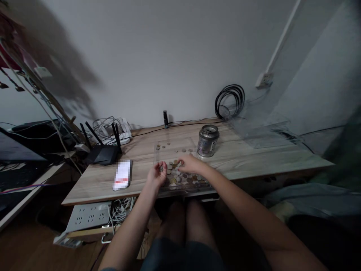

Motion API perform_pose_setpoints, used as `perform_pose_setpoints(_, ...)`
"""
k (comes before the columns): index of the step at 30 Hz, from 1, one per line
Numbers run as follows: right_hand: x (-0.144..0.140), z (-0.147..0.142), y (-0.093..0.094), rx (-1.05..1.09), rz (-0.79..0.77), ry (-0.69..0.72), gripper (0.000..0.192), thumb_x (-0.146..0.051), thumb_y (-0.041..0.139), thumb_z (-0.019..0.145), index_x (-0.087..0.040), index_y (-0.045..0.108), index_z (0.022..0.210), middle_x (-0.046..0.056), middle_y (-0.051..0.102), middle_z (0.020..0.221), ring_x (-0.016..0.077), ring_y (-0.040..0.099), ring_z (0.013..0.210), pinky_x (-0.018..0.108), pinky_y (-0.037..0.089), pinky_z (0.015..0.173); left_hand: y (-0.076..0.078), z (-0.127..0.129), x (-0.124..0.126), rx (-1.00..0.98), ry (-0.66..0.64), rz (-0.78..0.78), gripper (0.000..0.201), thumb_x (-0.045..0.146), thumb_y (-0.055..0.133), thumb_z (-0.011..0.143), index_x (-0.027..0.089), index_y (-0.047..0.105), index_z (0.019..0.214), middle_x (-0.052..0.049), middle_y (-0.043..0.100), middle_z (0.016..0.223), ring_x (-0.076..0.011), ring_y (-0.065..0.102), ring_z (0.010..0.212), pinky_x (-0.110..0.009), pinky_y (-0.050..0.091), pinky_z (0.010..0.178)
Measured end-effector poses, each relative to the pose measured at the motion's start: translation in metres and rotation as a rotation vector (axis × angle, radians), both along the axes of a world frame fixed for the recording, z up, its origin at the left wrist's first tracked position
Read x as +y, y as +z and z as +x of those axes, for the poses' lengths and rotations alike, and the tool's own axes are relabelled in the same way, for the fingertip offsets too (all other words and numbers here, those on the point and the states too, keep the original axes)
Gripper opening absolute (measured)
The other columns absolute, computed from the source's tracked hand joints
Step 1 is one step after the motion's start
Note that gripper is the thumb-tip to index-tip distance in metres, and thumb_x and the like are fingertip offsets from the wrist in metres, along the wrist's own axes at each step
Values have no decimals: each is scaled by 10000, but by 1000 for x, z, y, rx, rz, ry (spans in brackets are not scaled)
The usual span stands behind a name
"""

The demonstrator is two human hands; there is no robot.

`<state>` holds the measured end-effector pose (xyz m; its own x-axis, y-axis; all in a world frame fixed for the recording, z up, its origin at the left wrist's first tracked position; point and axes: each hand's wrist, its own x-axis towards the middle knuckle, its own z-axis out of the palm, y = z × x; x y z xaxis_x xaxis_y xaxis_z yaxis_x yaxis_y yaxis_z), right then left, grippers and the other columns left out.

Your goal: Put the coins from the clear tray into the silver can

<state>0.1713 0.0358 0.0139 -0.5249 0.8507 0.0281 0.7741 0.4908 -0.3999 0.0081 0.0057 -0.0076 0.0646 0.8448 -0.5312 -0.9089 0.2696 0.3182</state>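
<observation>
Many coins [178, 179] lie spread in a shallow clear plastic tray [156, 152] on the wooden desk, most of them heaped at its near side. At the tray's left side, my left hand [157, 175] is turned palm up with curled fingers around what look like coins. My right hand [190, 164] reaches in from the right, low over the pile. Its thumb and forefinger are bent and apart, close to the coins, with nothing visible between them. Just beyond that hand stands a round metal tin [207, 142] with a ring-shaped top.
On the left of the desk [143, 139] are a blurred-out phone-shaped item [122, 174] and a black router [103, 153]. A small black bottle [165, 118] stands by the wall. Coiled black cable [229, 101] and a clear plastic box [259, 130] occupy the back right.
</observation>
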Motion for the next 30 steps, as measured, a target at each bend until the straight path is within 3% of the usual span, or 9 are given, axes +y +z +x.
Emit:
perform_pose_setpoints(2, -7, 1, -12, -130, -45, 97, 636, -358, 707, 537, -153, 555, 1119, 116, 564, 1062, 225, 548, 907, 266, 417, 743, 3, -11, 1, -30, 19, 21, 211, 114, 358, 818, 118, 497, 658, -29, 507, 572, -77, 517, 500, -153, 436, 423)
perform_pose_setpoints(4, -13, -5, -20, -187, -53, 167, 724, -366, 733, 494, -162, 525, 1157, 132, 505, 1138, 241, 528, 948, 271, 414, 755, 4, -19, 1, -35, 11, 52, 234, 137, 344, 827, 115, 506, 659, -33, 505, 572, -79, 506, 483, -156, 415, 400)
perform_pose_setpoints(10, -16, -26, -19, -245, -150, 227, 560, -281, 724, 514, -179, 573, 1044, 56, 601, 916, 187, 552, 812, 226, 400, 648, 3, -19, -5, -23, -42, 48, 231, 147, 351, 816, 112, 523, 667, -43, 512, 582, -95, 517, 496, -180, 426, 422)
perform_pose_setpoints(15, -17, -29, -15, -285, -242, 214, 278, -223, 673, 568, -154, 632, 835, 33, 628, 774, 154, 560, 701, 203, 375, 570, 0, -16, -11, -14, -55, 42, 212, 122, 365, 800, 107, 529, 666, -49, 518, 583, -100, 539, 528, -169, 438, 435)
perform_pose_setpoints(20, -19, -38, -15, -226, -149, 252, 408, -216, 683, 538, -159, 601, 934, 40, 632, 846, 147, 557, 703, 192, 370, 556, 4, -17, -14, -63, -79, 30, 221, 125, 357, 804, 99, 530, 670, -61, 522, 594, -107, 546, 554, -178, 467, 459)
perform_pose_setpoints(30, -26, -72, 6, -411, -211, 264, 334, -183, 652, 578, -123, 662, 906, 68, 660, 804, 147, 572, 661, 200, 374, 549, 19, -31, -17, -84, -25, 88, 212, 101, 363, 792, 97, 538, 672, -56, 522, 586, -103, 549, 561, -172, 481, 480)
